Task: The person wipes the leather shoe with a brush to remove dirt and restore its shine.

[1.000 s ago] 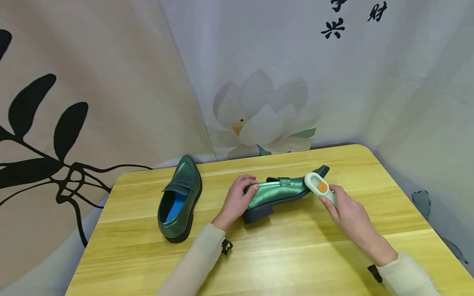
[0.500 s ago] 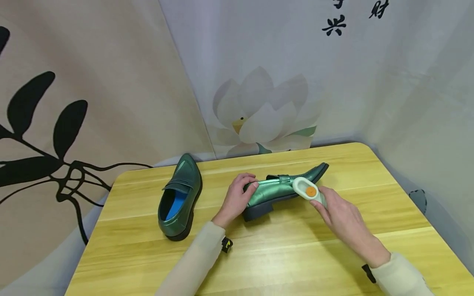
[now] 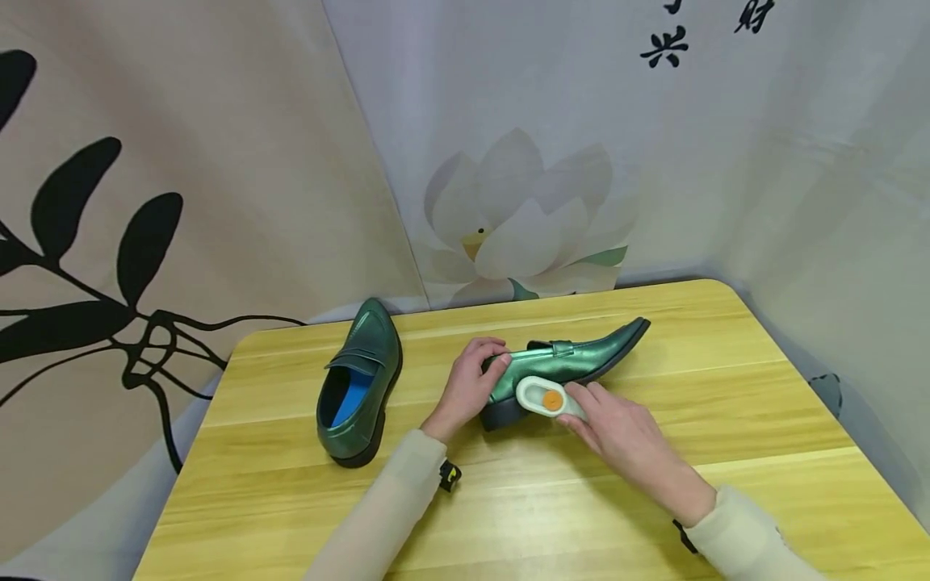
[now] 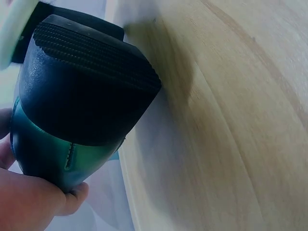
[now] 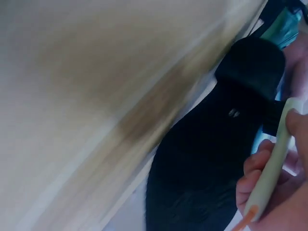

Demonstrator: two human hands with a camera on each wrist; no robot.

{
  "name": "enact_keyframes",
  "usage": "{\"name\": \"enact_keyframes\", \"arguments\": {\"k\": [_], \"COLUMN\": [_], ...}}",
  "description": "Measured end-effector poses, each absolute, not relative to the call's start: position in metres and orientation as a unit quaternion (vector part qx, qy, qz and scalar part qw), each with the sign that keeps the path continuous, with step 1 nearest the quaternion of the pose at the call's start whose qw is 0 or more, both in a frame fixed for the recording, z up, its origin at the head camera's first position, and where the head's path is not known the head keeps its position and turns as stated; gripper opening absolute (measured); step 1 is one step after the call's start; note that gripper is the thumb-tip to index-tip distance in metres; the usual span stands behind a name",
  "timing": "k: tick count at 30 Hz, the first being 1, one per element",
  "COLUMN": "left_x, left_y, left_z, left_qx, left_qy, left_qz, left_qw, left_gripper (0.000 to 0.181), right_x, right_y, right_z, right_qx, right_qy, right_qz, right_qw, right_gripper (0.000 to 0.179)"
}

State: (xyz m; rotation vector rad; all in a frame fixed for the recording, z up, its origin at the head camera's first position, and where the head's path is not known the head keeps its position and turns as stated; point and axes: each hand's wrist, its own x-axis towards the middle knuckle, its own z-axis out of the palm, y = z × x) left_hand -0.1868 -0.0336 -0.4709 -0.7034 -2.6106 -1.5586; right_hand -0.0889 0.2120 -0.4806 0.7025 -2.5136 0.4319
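Note:
A metallic green loafer (image 3: pixel 599 353) is held above the table on its side of the workspace, toe pointing right. My left hand (image 3: pixel 467 386) grips it at the heel opening. The left wrist view shows its dark block heel (image 4: pixel 91 91) close up. In my right hand (image 3: pixel 625 436) is a pale green brush (image 3: pixel 536 392) with an orange spot. Its head lies against the loafer's near side, by the heel. Dark bristles (image 5: pixel 273 118) show under the handle in the right wrist view, beside the black sole (image 5: pixel 202 159).
The matching green loafer (image 3: pixel 363 367) stands upright on the left of the wooden table (image 3: pixel 567 516), its blue insole visible. Behind the table hangs a printed cloth (image 3: pixel 538 97). A rounded table corner lies at the far right.
My right hand has moved the brush leftward along the loafer, from the toe to near the heel. My left hand keeps its grip on the loafer, almost still.

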Motion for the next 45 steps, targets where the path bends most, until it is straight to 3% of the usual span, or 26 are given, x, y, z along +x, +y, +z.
{"name": "enact_keyframes", "arguments": {"k": [3, 7, 19, 30, 35, 39, 45], "left_x": [-0.186, -0.185, -0.188, -0.185, -0.186, -0.186, -0.187], "left_y": [-0.033, -0.034, -0.040, -0.036, -0.038, -0.040, -0.039], "left_z": [-0.470, -0.470, -0.470, -0.472, -0.472, -0.474, -0.476], "left_qx": [-0.222, -0.223, -0.233, -0.211, -0.197, -0.196, -0.190], "left_qy": [-0.837, -0.837, -0.836, -0.832, -0.830, -0.827, -0.823], "left_qz": [-0.500, -0.500, -0.497, -0.513, -0.522, -0.527, -0.535], "left_qw": [0.007, 0.001, 0.009, 0.016, 0.010, 0.008, 0.005], "left_gripper": [0.026, 0.027, 0.030, 0.025, 0.023, 0.024, 0.021], "right_x": [-0.092, -0.094, -0.083, -0.099, -0.101, -0.102, -0.106], "right_y": [0.195, 0.186, 0.237, 0.189, 0.198, 0.208, 0.189], "right_z": [-0.479, -0.475, -0.468, -0.468, -0.464, -0.463, -0.465], "right_qx": [0.289, 0.307, 0.227, 0.262, 0.211, 0.171, 0.210], "right_qy": [-0.911, -0.907, -0.933, -0.919, -0.933, -0.934, -0.923], "right_qz": [0.144, 0.128, 0.143, 0.170, 0.183, 0.191, 0.180], "right_qw": [0.256, 0.259, 0.239, 0.240, 0.228, 0.250, 0.267], "right_gripper": [0.050, 0.045, 0.039, 0.040, 0.042, 0.045, 0.046]}}
